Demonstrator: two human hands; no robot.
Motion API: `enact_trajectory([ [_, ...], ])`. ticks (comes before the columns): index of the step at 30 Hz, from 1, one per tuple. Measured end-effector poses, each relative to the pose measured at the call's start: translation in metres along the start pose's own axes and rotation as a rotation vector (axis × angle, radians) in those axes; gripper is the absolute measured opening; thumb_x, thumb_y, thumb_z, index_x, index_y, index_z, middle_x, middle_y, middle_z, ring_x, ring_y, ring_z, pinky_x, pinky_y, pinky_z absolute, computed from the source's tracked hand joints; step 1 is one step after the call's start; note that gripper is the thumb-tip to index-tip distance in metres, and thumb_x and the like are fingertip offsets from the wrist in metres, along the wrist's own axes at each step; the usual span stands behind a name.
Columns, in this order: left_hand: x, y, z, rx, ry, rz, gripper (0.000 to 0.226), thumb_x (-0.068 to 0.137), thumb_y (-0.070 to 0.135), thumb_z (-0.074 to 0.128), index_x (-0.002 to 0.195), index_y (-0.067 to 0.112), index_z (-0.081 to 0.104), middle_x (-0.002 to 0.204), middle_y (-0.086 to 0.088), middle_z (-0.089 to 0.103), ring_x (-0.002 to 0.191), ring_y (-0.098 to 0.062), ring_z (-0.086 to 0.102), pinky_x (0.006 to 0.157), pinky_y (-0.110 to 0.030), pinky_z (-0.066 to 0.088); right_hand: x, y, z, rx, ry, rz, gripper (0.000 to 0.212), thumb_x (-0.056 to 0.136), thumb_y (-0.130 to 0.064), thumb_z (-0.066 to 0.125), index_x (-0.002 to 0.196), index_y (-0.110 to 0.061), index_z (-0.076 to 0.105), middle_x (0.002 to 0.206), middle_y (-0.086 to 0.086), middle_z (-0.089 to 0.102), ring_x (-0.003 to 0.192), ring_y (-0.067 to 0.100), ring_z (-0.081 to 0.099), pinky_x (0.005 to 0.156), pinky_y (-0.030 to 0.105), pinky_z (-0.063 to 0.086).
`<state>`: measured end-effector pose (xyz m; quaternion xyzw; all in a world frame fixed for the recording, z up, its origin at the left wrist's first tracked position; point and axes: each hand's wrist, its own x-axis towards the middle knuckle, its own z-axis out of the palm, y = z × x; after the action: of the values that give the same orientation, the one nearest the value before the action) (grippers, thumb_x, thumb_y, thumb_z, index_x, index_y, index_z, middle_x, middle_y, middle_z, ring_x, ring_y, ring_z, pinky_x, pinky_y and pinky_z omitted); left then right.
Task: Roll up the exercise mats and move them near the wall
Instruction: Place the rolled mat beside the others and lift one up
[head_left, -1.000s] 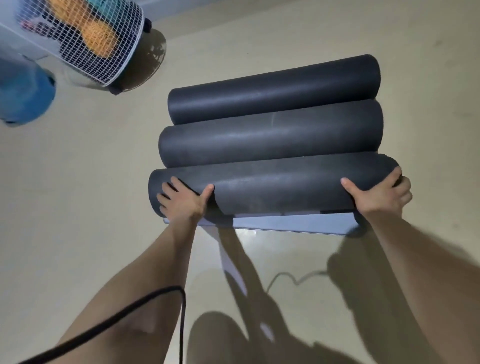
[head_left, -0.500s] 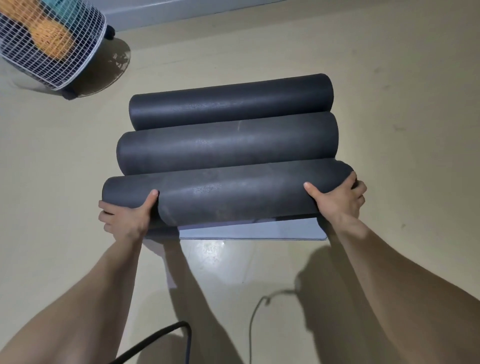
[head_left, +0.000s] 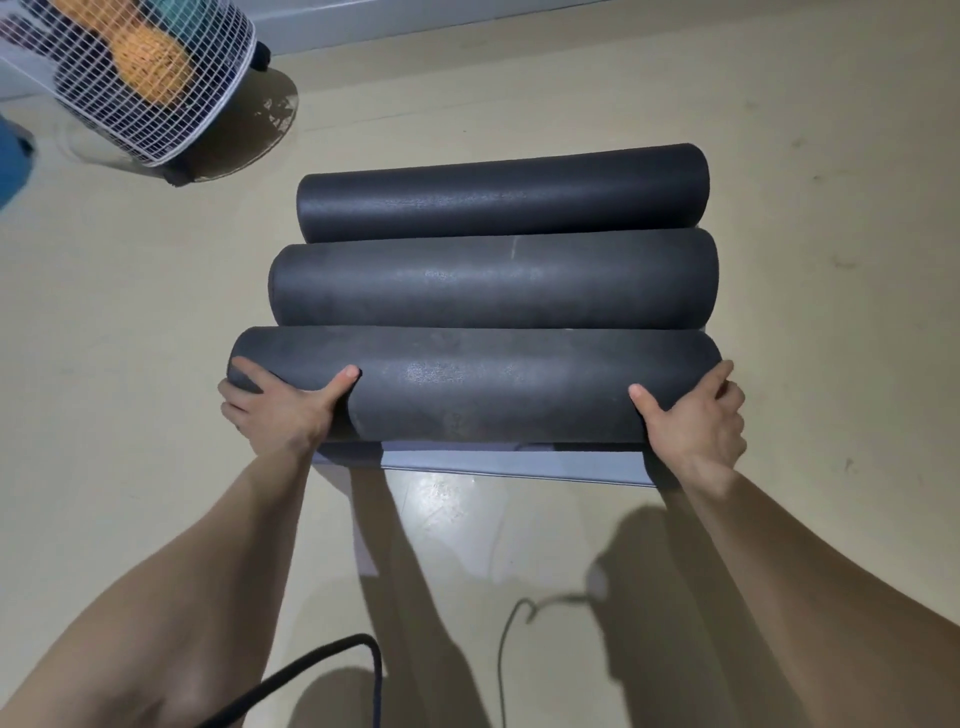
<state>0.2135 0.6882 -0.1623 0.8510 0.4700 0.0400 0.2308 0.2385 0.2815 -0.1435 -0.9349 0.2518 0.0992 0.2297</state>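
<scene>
Three rolled black exercise mats lie side by side on the beige floor. The far roll (head_left: 498, 192) and the middle roll (head_left: 493, 278) touch each other. The near roll (head_left: 483, 387) is the one I hold. My left hand (head_left: 283, 410) grips its left end, thumb over the top. My right hand (head_left: 693, 415) grips its right end the same way. A short flat tail of the mat (head_left: 509, 461), pale grey on its underside, sticks out beneath the near roll toward me.
A white wire-grille fan (head_left: 150, 78) stands on the floor at the upper left. The wall's baseboard (head_left: 415, 26) runs along the top. A blue object (head_left: 13, 161) shows at the left edge. A black cable (head_left: 311, 670) and a thin grey cord (head_left: 519, 623) lie near my feet.
The view has shifted, so the rolls sit further right in frame. My left hand moved along the near roll's left end. Less flat mat shows beneath the roll than one second ago.
</scene>
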Motion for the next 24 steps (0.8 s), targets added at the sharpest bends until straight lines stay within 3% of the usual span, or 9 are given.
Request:
enact_trajectory([
  [3, -0.021, 0.009, 0.001, -0.049, -0.017, -0.110, 0.138, 0.071, 0.079, 0.070, 0.161, 0.004, -0.002, 0.167, -0.023, 0.000, 0.145, -0.047, 0.020, 0.116, -0.057, 0.031, -0.012, -0.015, -0.003, -0.283, 0.099, -0.253, 0.069, 0.101, -0.044, 0.056, 0.159, -0.021, 0.028, 0.165, 0.019, 0.019, 0.148, 0.046, 0.020, 0.116, 0.061, 0.024],
  [5, -0.047, 0.011, 0.005, -0.145, -0.111, -0.172, 0.128, 0.084, 0.073, 0.063, 0.159, 0.000, -0.011, 0.166, -0.026, -0.011, 0.149, -0.048, 0.015, 0.117, -0.055, 0.030, -0.014, -0.027, -0.008, -0.476, 0.042, -0.492, 0.061, 0.101, -0.041, 0.052, 0.157, -0.021, 0.034, 0.165, 0.013, 0.027, 0.150, 0.038, 0.021, 0.121, 0.059, 0.018],
  [9, -0.108, 0.015, 0.019, -0.218, -0.316, -0.103, 0.115, 0.096, 0.062, 0.054, 0.156, 0.000, -0.023, 0.167, -0.026, -0.012, 0.147, -0.042, 0.030, 0.113, -0.044, 0.033, -0.002, -0.056, -0.018, -0.704, -0.210, -0.743, 0.111, 0.081, -0.077, 0.060, 0.163, -0.020, 0.012, 0.168, 0.010, 0.018, 0.154, 0.032, 0.018, 0.125, 0.051, 0.017],
  [13, -0.152, 0.017, 0.035, -0.172, -0.471, -0.022, 0.103, 0.102, 0.054, 0.048, 0.157, 0.008, -0.025, 0.169, -0.019, 0.009, 0.138, -0.037, 0.045, 0.106, -0.042, 0.038, 0.011, -0.079, -0.015, -0.795, -0.276, -0.806, 0.140, 0.054, -0.085, 0.075, 0.162, -0.023, 0.011, 0.163, 0.009, 0.025, 0.148, 0.032, 0.028, 0.121, 0.049, 0.028],
  [16, -0.164, 0.012, 0.044, -0.180, -0.562, -0.144, 0.093, 0.102, 0.055, 0.046, 0.161, 0.010, -0.010, 0.163, -0.021, 0.024, 0.138, -0.039, 0.045, 0.110, -0.044, 0.036, 0.011, -0.086, -0.012, -0.819, -0.254, -0.804, 0.143, 0.046, -0.086, 0.076, 0.160, -0.026, 0.013, 0.159, 0.005, 0.031, 0.140, 0.033, 0.037, 0.115, 0.049, 0.036],
  [20, -0.166, 0.019, 0.042, -0.419, -0.640, -0.387, 0.090, 0.097, 0.061, 0.052, 0.156, 0.008, 0.008, 0.157, -0.021, 0.037, 0.138, -0.038, 0.043, 0.109, -0.040, 0.033, 0.003, -0.087, -0.013, -0.813, -0.265, -0.824, 0.140, 0.044, -0.088, 0.075, 0.157, -0.027, 0.020, 0.152, 0.004, 0.040, 0.133, 0.034, 0.043, 0.108, 0.048, 0.044],
  [24, -0.170, 0.021, 0.041, -0.578, -0.612, -0.488, 0.114, 0.087, 0.073, 0.059, 0.162, 0.014, -0.003, 0.164, -0.021, 0.019, 0.147, -0.038, 0.030, 0.118, -0.047, 0.027, -0.017, -0.086, -0.006, -0.840, -0.335, -0.801, 0.139, 0.041, -0.092, 0.072, 0.155, -0.030, 0.022, 0.146, 0.004, 0.042, 0.129, 0.033, 0.044, 0.101, 0.045, 0.048],
])
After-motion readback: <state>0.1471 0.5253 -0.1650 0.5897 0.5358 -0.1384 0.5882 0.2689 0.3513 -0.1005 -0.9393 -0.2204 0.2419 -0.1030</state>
